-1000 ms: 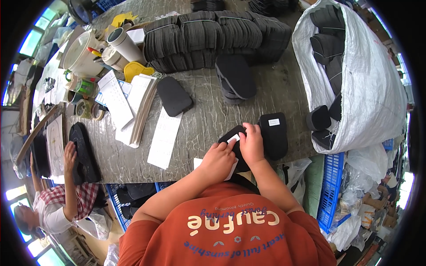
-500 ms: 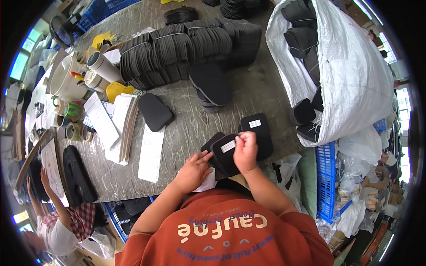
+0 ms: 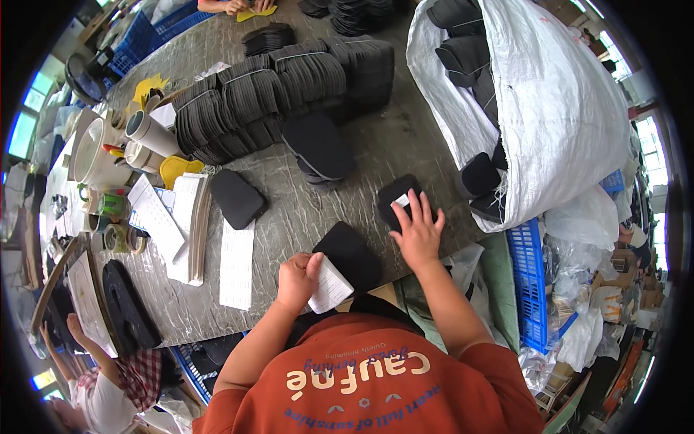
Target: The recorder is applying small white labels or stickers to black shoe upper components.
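My left hand (image 3: 296, 283) is closed, thumb on top, around a small white sheaf of printed labels (image 3: 332, 288). Beside it, near the table's front edge, lies a plain black foam pad (image 3: 350, 249), partly under the labels. My right hand (image 3: 421, 233) has its fingers spread and rests on another black pad (image 3: 388, 194) farther right. A white label (image 3: 402, 202) sits on that pad, partly covered by my fingers. Whether more pads lie beneath it is hidden.
Bundled black pads (image 3: 253, 94) stand in long rows at the back. A white woven sack (image 3: 564, 123) of pads leans at right, above a blue crate (image 3: 529, 282). Papers (image 3: 189, 224), cups and a bucket occupy the left. Other people's hands show at far left and top.
My right hand has moved right, onto the right-hand pad; the labelled pad by my left hand is gone from there. My left hand has come off the pads and shows the label sheaf.
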`<state>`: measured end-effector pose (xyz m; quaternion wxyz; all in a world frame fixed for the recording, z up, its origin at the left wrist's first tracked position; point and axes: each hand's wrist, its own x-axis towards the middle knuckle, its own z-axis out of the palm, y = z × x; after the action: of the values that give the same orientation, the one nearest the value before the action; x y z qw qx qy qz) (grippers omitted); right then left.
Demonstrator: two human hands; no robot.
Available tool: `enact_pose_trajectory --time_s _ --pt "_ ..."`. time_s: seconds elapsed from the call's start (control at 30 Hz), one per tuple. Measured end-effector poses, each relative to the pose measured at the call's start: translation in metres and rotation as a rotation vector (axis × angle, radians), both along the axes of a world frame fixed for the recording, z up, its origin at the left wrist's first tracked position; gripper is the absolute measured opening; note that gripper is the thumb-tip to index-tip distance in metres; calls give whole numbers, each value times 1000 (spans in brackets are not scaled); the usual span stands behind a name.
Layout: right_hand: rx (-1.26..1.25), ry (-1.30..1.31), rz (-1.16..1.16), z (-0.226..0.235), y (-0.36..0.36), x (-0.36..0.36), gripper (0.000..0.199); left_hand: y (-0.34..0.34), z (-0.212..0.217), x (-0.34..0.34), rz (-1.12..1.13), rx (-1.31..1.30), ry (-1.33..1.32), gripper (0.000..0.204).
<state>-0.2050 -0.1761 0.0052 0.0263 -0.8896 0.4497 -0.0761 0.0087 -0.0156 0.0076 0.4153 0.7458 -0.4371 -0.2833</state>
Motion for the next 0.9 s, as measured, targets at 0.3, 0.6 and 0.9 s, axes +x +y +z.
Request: enact_pose_trajectory --time_s 0.3,0.6,0.9 --pt "887 -637 221 41 64 55 47 -9 9 -3 310 119 165 55" --pt "1160 -750 113 32 63 67 20 -10 51 33 -72 189 421 16" --pt "1307 -770 -94 28 62 68 19 5 34 23 109 229 185 27"
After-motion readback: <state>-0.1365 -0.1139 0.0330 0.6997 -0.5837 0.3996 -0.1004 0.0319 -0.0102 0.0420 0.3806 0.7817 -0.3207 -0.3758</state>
